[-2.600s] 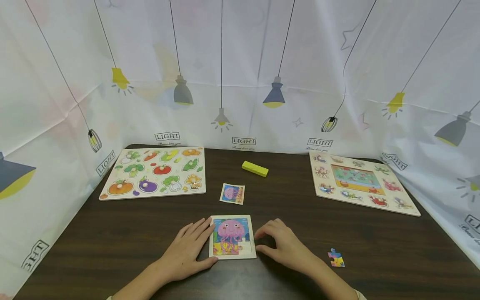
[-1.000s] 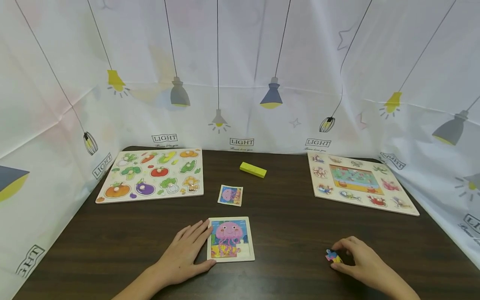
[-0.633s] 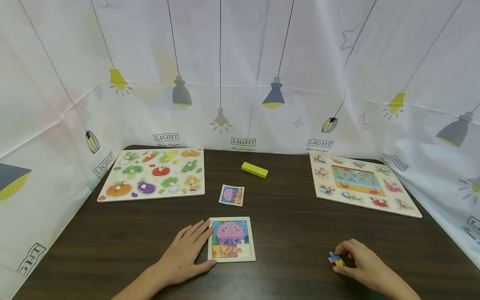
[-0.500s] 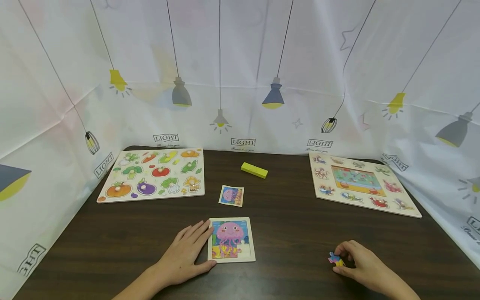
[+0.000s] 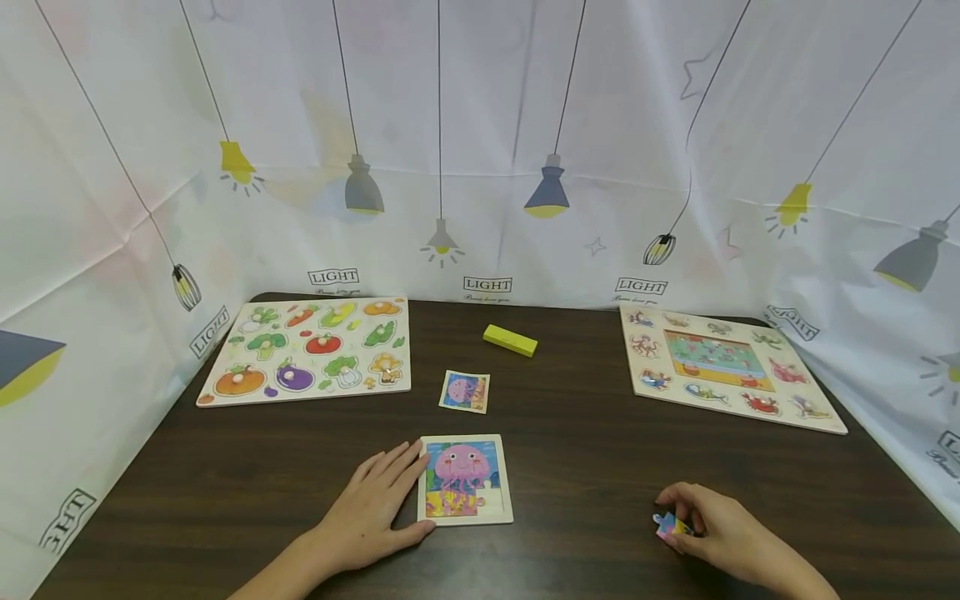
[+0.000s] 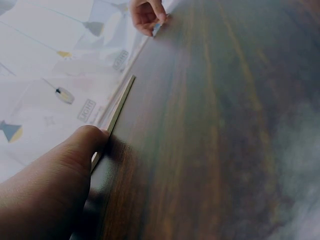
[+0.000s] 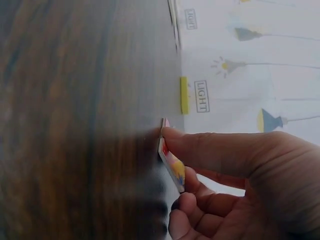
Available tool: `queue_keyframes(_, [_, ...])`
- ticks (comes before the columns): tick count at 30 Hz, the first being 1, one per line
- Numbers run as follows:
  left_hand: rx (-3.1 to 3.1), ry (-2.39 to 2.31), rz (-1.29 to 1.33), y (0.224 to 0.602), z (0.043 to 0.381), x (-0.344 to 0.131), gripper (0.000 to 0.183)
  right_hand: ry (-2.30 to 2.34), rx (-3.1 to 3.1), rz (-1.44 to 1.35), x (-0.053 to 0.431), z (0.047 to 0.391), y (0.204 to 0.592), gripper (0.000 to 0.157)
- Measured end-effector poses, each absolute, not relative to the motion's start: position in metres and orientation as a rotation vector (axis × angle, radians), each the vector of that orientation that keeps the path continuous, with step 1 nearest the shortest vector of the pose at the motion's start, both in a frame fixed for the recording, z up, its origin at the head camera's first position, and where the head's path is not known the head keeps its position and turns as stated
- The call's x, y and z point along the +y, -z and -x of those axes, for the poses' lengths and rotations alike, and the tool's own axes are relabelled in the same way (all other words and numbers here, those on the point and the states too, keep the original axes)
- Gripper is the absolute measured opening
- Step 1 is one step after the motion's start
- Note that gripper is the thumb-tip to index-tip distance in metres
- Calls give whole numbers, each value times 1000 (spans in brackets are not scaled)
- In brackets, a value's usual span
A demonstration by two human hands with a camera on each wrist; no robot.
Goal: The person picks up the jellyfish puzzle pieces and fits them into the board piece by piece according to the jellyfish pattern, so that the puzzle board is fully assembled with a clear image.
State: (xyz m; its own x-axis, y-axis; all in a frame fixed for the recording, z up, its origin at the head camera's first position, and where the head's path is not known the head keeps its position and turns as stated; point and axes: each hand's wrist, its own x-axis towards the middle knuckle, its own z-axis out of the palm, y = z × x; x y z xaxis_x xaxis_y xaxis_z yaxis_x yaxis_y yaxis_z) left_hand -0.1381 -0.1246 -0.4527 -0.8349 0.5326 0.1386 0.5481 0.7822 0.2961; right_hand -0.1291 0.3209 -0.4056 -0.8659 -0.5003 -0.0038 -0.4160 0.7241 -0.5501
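My left hand (image 5: 369,508) lies on the table with its fingers extended, fingertips and thumb touching the left side of a square wooden jigsaw tray (image 5: 504,500). The tray holds a pink jellyfish picture (image 5: 461,467) with a bare gap at its lower right. In the left wrist view, the thumb (image 6: 87,140) touches the tray's edge. Off to the right, my right hand (image 5: 720,525) pinches a blue, pink and yellow jigsaw piece (image 5: 667,525) between thumb and fingers. In the right wrist view, that jigsaw piece (image 7: 173,162) is tilted, close to the tabletop.
A small jellyfish picture card (image 5: 464,392) lies behind the tray, and a yellow block (image 5: 510,340) farther back. A vegetable peg board (image 5: 307,350) stands back left, a sea-animal board (image 5: 731,367) back right. A lamp-print curtain (image 5: 480,125) encloses the dark table (image 5: 570,450).
My right hand has gone from beside the tray to the loose jigsaw piece at the right and taken hold of it. The piece has since turned slightly. The left hand stays at the tray.
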Motion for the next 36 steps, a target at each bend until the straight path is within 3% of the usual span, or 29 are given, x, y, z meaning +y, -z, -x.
queue_keyframes(5, [-2911,506,886,453,138,-125,82,837,2817,833,319,129,407,19])
queue_keyframes(10, [-2916,511,887,453,137,-126,81,842,2908,944,312,128,408,18])
queue_keyframes(19, [-2914,502,889,453,137,-126,82,1000,2658,858,290,135,401,3])
queue_keyframes(36, [-2902,477,898,455,139,-125,82,987,2646,922,229,161,386,11])
